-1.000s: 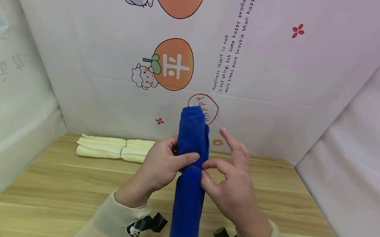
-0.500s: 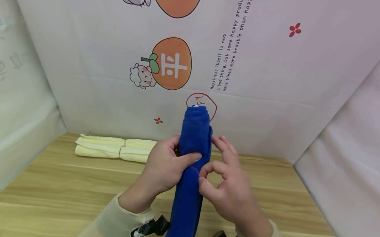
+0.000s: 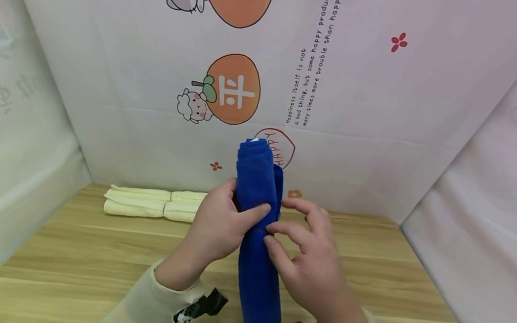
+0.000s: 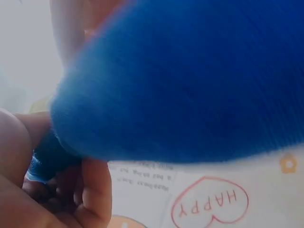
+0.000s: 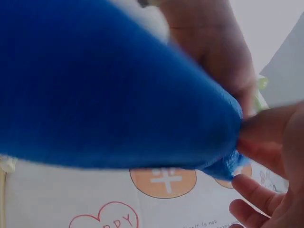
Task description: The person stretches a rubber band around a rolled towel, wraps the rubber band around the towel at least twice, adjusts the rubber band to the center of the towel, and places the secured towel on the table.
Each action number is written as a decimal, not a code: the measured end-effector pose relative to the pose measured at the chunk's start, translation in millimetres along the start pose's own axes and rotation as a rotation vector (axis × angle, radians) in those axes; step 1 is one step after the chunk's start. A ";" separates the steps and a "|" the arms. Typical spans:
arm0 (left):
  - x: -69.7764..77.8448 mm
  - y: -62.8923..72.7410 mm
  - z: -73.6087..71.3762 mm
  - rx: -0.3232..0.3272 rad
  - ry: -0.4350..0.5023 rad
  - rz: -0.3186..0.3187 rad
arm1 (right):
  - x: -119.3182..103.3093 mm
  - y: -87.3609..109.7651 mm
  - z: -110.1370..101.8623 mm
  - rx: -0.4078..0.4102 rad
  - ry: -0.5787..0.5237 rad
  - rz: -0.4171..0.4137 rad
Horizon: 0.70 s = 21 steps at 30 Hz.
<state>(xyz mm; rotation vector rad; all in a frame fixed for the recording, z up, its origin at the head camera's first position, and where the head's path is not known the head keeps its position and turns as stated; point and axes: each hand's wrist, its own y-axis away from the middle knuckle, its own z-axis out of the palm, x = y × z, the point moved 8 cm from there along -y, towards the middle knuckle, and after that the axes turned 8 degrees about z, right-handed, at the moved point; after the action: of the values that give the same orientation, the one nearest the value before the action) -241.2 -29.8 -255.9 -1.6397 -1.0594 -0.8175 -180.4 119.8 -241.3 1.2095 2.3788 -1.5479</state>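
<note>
A long folded blue towel [image 3: 256, 182], cinched at its middle by a thin band [image 3: 259, 229], is held up in front of the wall. My left hand [image 3: 218, 224] grips it just above the cinch, thumb across the front and fingers behind. On the other side, my right hand [image 3: 319, 259] has thumb and index fingertips at the band, pinching it against the towel's edge; the other fingers spread along the fold. Filling much of the left wrist view, the towel's lower half [image 4: 180, 85] hides part of the hands. The right wrist view shows the right fingertips [image 5: 242, 183] at the narrowed waist.
A pale yellow towel [image 3: 144, 203], tied at its middle, lies at the back left of the wooden table [image 3: 92, 265]. Behind rises a white printed backdrop [image 3: 346, 164], with white side walls [image 3: 495, 202]. Small cameras [image 3: 216, 301] sit on both wrists.
The towel's top has tipped left and its lower end has swung right, now showing in view. The right thumb and index have opened slightly from a tighter pinch, and its other fingers have lowered.
</note>
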 end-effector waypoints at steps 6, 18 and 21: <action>3.0 2.9 3.5 -0.023 0.168 -0.044 | -3.5 -1.7 -0.2 0.072 0.052 -0.074; -2.8 8.9 19.7 -0.386 0.316 -0.095 | 23.0 2.8 10.1 -0.082 -0.268 0.108; -10.2 5.0 12.7 -0.267 0.198 -0.117 | 26.5 5.1 16.5 -0.173 -0.329 0.156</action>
<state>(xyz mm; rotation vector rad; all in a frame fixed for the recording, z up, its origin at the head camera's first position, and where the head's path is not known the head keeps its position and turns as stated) -240.3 -21.0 -270.5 -1.6857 -0.9437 -1.2164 -201.2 122.8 -264.9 0.9897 2.1042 -1.3424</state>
